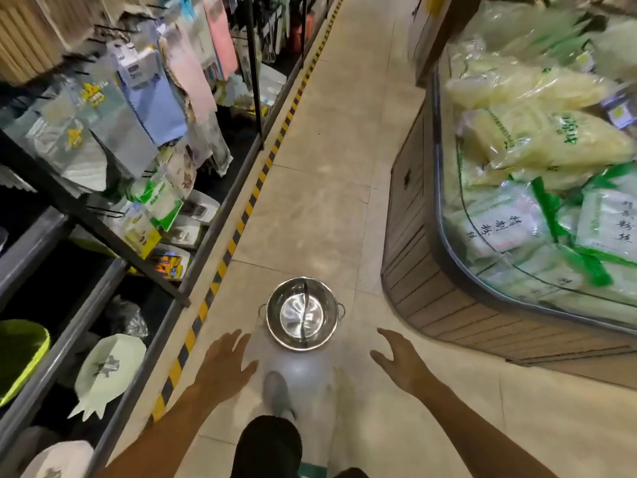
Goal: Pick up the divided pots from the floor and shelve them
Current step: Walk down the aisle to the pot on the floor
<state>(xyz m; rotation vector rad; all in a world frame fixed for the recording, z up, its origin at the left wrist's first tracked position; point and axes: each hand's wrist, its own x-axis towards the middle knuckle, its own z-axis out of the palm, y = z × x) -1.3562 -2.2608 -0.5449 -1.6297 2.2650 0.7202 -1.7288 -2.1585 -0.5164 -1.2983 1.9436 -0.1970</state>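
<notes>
Floor tiles (pixel 327 139), beige and glossy, run up the middle of my view as a narrow shop aisle, and a yellow-and-black hazard stripe (pixel 248 208) follows their left edge. On my left stands a dark metal shelf rack (pixel 86 215) hung with packaged cloths and small goods; its lower tier holds a lime-green basin (pixel 17 357) and pale fish-shaped plates (pixel 107 370). On my right I see a curved wood-slatted display bin (pixel 431 270) with a clear rim, heaped with bags of pale noodles (pixel 537 132) tied in green.

Down the aisle, on the tiles, sits one divided pot (pixel 302 312): shiny steel, upright, a wavy partition across the middle and a small ring handle on each side. It lies between the rack and the bin, touching neither.

Both my arms reach toward it. The left hand (pixel 224 367) is spread flat, fingers apart, holding nothing, just short of the pot's left side. The right hand (pixel 401 360) is likewise spread and bare, near the pot's right side, not touching it. Below, blurred, I make out a grey shoe (pixel 277 395) and a dark trouser knee (pixel 270 443).
</notes>
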